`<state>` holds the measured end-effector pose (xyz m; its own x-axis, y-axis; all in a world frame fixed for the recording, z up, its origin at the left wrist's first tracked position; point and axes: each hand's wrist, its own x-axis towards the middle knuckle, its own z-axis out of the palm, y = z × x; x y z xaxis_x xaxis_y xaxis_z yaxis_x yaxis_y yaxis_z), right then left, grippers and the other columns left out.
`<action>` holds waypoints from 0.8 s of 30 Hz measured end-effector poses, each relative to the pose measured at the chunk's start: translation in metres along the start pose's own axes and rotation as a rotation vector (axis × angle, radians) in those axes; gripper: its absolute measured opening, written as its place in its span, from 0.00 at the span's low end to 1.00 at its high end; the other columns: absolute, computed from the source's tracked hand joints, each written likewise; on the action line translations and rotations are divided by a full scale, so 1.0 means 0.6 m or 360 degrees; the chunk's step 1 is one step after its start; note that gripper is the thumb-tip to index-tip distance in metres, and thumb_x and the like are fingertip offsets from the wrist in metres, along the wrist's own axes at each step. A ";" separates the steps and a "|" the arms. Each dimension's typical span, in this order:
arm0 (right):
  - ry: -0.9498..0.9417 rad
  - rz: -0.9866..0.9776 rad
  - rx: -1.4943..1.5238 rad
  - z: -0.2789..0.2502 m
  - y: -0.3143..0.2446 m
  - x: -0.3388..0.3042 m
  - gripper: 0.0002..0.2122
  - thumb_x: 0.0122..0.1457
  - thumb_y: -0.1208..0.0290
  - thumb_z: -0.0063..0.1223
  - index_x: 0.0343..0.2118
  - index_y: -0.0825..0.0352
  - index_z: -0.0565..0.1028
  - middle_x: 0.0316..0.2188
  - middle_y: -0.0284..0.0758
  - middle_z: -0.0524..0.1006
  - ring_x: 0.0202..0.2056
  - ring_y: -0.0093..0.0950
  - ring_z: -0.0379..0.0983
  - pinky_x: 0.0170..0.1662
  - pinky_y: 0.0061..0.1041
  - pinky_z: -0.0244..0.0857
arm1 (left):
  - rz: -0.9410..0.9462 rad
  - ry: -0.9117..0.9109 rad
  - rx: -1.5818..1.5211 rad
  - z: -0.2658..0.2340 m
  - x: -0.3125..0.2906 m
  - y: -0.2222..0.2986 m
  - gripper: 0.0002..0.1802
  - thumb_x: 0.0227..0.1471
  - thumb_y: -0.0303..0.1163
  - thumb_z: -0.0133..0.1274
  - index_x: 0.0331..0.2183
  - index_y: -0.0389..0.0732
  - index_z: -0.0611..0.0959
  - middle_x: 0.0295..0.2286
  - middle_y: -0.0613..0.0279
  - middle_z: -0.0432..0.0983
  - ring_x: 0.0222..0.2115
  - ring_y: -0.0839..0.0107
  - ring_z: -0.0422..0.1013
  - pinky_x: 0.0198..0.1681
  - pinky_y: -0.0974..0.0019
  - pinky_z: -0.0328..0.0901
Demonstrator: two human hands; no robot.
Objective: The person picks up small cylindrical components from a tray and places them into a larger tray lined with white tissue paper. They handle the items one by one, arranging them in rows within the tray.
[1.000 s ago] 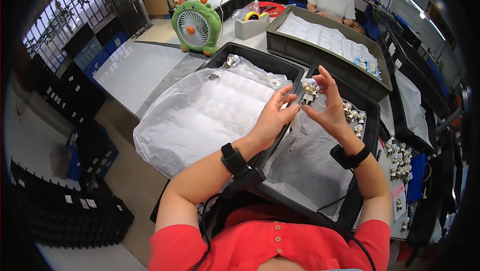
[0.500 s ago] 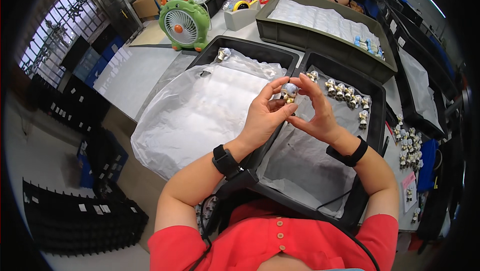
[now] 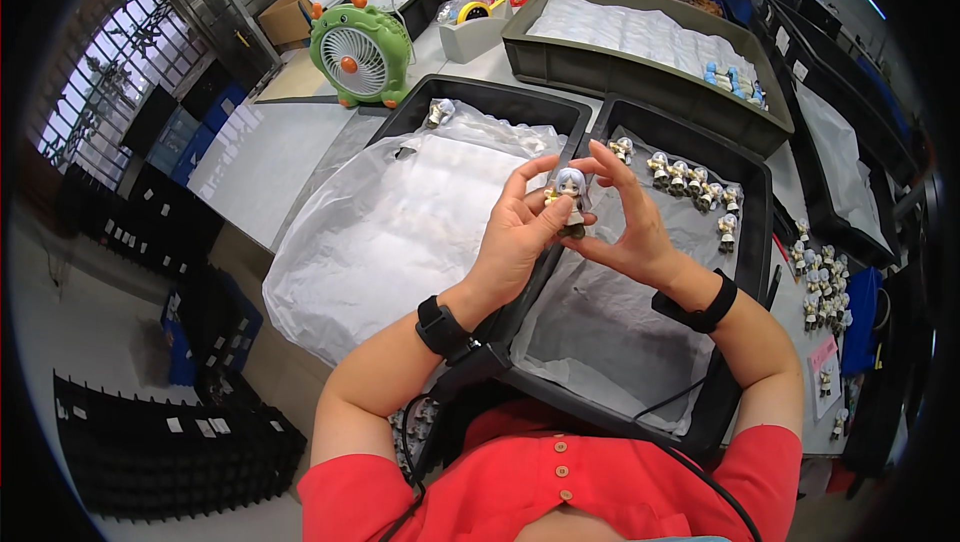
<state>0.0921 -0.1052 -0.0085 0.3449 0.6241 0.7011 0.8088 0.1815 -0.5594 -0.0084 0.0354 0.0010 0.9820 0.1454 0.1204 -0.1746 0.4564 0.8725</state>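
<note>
Head view. The left hand [image 3: 512, 240] is pinching a small pale-haired figurine [image 3: 573, 200] between thumb and fingers, and the figurine is facing the person, nearly upright, above the adjoining rims of two black trays. The right hand [image 3: 640, 234] is curving beside it, thumb and forefinger spread well apart near base and head; whether these fingertips are touching it, one cannot tell. To the right, the right tray [image 3: 762, 182] is carrying a wrinkled pale liner [image 3: 610, 327], with similar figurines [image 3: 680, 179] resting toward its far end. To the left, a white sheet [image 3: 375, 252] is covering much of the left tray [image 3: 515, 97]. Farther off, an olive crate [image 3: 640, 90] is holding white padding and small light-blue pieces [image 3: 735, 82].

Likely hazards: the left pinch is probably bearing most of the weight, so an uneven or loosening grip could be letting the figurine slip; because it is hanging over the rims, it could be striking a hard edge instead of the liner. Firm pressure could be marking its finish. Folds in the liner could be tipping figurines against their neighbours. A black cable [image 3: 672, 403] is crossing the near part of the right tray and could be snagging the liner.
</note>
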 end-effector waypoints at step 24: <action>0.0074 0.0064 0.0094 0.005 -0.011 -0.005 0.47 0.36 0.73 0.68 0.60 0.64 0.50 0.47 0.39 0.70 0.42 0.31 0.69 0.46 0.25 0.64 | -0.0151 -0.0281 -0.0306 -0.009 0.006 -0.007 0.25 0.59 0.39 0.39 0.53 0.35 0.61 0.46 0.55 0.66 0.45 0.62 0.67 0.47 0.62 0.64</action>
<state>0.0841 -0.1059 -0.0083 0.3996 0.5960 0.6965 0.7648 0.2022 -0.6118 -0.0043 0.0385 -0.0047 0.9890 -0.0538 0.1378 -0.0749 0.6212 0.7801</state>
